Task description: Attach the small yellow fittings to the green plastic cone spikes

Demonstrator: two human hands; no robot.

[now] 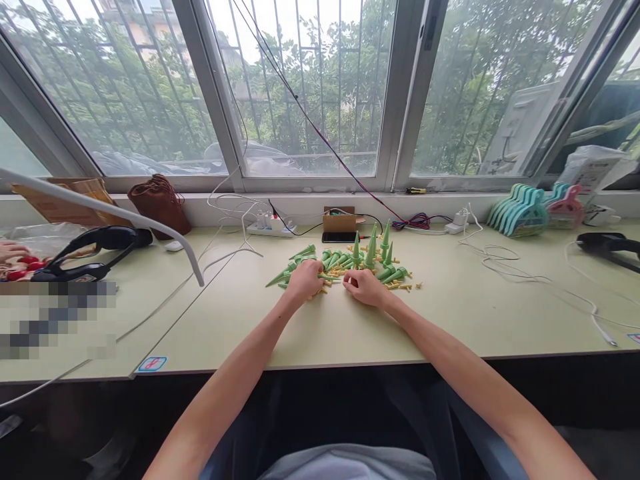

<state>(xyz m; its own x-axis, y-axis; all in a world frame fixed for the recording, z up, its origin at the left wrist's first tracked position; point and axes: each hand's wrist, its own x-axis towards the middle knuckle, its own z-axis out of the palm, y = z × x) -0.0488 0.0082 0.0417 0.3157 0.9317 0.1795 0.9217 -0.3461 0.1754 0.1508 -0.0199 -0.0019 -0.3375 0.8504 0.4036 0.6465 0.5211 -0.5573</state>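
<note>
Several green plastic cones (pixel 371 251) lie and stand in a heap on the pale green table (pixel 450 313), mixed with several small yellow pegs (pixel 406 286). My left hand (pixel 304 280) rests on the heap's left side with its fingers curled round a green cone (pixel 280 276). My right hand (pixel 364 287) lies just right of it, fingers pinched together on a small piece that I cannot make out. The two hands are nearly touching.
A power strip (pixel 273 227), a small cardboard box (pixel 339 219) and cables lie behind the heap. A brown pouch (pixel 159 204) and black headphones (pixel 95 250) are at the left, teal hangers (pixel 520 211) at the right. Another person's hand (pixel 11 249) shows at the far left.
</note>
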